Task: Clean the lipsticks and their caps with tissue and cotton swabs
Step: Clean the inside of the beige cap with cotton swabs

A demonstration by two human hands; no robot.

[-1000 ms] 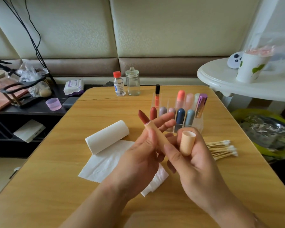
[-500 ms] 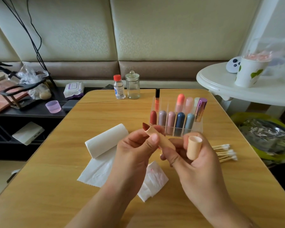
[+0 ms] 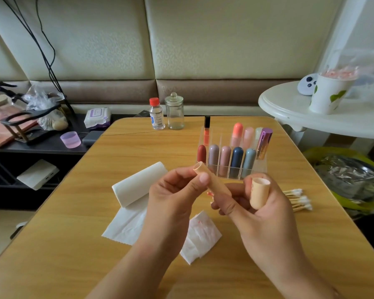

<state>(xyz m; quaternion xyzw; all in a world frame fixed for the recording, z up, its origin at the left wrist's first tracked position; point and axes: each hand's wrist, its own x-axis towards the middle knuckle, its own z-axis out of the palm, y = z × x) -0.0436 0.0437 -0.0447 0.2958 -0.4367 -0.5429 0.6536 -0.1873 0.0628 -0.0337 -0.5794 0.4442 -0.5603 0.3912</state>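
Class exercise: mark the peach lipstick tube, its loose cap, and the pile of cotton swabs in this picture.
peach lipstick tube [image 3: 216, 186]: head view, middle of the barrel.
cap [image 3: 260, 196]: head view, outer side wall.
cotton swabs [image 3: 298, 199]: head view, white tips of the pile.

A peach lipstick tube [image 3: 212, 182] slants up to the left above the table, uncapped, with no colour showing above its open end, and its matching cap [image 3: 260, 194] stands upright just right of it, mouth up. Below lie a tissue roll [image 3: 138, 184] with an unrolled sheet, a red-smeared folded tissue [image 3: 200, 234], and a bundle of cotton swabs [image 3: 298, 199] at right.
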